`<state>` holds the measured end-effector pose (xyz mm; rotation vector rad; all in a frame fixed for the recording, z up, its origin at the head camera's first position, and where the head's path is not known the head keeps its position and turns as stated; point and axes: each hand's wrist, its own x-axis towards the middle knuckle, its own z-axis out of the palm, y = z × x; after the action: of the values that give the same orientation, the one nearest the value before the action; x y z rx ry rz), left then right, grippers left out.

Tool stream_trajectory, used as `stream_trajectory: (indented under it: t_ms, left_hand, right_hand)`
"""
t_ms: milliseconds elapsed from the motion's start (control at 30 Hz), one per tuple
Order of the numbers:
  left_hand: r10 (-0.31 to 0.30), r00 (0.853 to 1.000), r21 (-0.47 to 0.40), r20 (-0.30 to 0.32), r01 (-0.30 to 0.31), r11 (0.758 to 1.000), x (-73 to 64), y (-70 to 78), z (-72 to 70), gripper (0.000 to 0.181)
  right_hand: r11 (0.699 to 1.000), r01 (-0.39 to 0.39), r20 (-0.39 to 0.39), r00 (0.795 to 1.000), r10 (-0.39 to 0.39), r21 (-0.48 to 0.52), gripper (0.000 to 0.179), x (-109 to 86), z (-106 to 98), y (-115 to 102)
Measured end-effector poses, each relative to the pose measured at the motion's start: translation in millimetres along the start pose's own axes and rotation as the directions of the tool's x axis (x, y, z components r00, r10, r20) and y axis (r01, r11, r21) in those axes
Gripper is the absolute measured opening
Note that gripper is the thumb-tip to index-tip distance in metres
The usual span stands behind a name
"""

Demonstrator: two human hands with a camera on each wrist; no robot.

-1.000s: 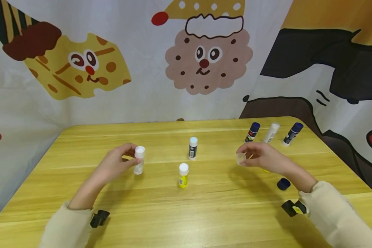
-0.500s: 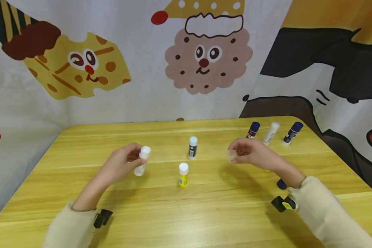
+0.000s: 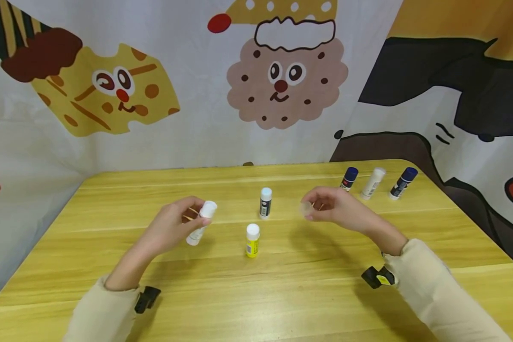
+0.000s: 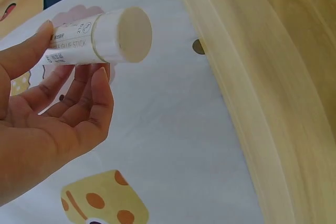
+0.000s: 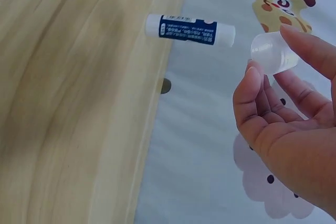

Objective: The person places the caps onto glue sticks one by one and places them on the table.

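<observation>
My left hand (image 3: 171, 228) grips a white glue stick (image 4: 73, 43) between thumb and fingers, its top leaning right in the head view. Printed lettering shows on its side in the left wrist view. Opposite it, my right hand (image 3: 344, 211) pinches a small translucent cap (image 5: 270, 53) by its sides, raised over the table. Between the two hands stand a yellow glue stick with a white top (image 3: 252, 241) and, farther back, a navy-labelled glue stick (image 3: 265, 203). A gap separates the cap from the stick in my left hand.
At the back right of the wooden table (image 3: 256, 299) stand a dark glue stick with a blue cap (image 3: 350, 178), a white glue stick (image 3: 373, 183) and a navy glue stick (image 3: 403, 183). A cartoon-printed curtain (image 3: 196, 142) hangs behind the table's far edge.
My right hand has moved left with the cap, its forearm now covering the loose navy cap and the yellow thing. My left hand has shifted slightly right, tilting the white glue stick rightward.
</observation>
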<state>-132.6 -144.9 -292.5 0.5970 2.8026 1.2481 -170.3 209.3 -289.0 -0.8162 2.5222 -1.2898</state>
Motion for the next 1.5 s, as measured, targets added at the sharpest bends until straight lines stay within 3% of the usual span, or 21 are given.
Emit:
stream_trajectory:
  t_ms: [467, 700, 933, 1500]
  left_hand:
    - [0.005, 1.0, -0.002, -0.013, -0.005, 1.0, 2.6, 18.0, 4.3, 0.025]
    - [0.104, 0.992, 0.069, -0.069, -0.099, 0.993, 3.7, 32.7, 8.8, 0.023]
    - [0.161, 0.984, 0.064, -0.078, -0.156, 0.986, 5.1, 47.7, 15.6, 0.023]
    - [0.121, 0.984, 0.115, -0.132, -0.106, 0.988, 2.7, 68.6, 23.6, 0.021]
  right_hand:
    - [1.0, 0.021, -0.018, 1.0, -0.021, 0.022, 0.025, 10.3, 8.1, -21.5]
    - [0.998, 0.041, -0.031, 0.999, -0.039, 0.057, 0.022, 12.3, 10.7, -31.8]
    - [0.991, 0.113, -0.027, 0.993, -0.111, 0.07, 0.02, 13.6, 16.4, -39.0]
    - [0.979, 0.189, -0.055, 0.981, -0.185, 0.071, 0.025, 9.0, 25.0, -50.2]
